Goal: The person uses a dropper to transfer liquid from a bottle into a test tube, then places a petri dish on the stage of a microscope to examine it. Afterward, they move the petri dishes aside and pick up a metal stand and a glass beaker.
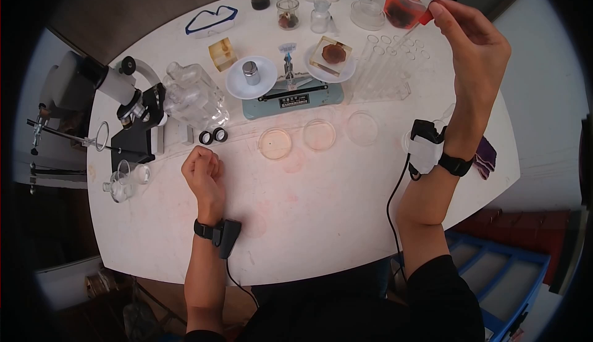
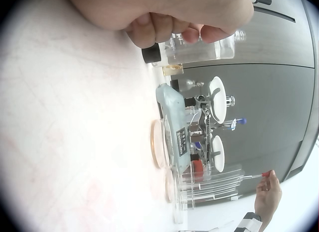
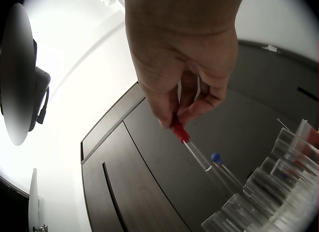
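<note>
Pinches dropper (image 3: 198, 156) by red bulb (image 3: 180, 132) in right fingers (image 3: 200, 108) near test tubes (image 1: 368, 67); holds left fingers (image 1: 201, 158) loosely curled. Appears at dropper-positioning stage; likely calls for steady alignment.

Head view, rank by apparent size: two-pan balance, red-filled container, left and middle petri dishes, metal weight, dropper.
1. Two-pan balance
2. Red-filled container
3. Left petri dish, middle petri dish: look alike, unranked
4. Metal weight
Dropper: partly hidden, unsure
</note>
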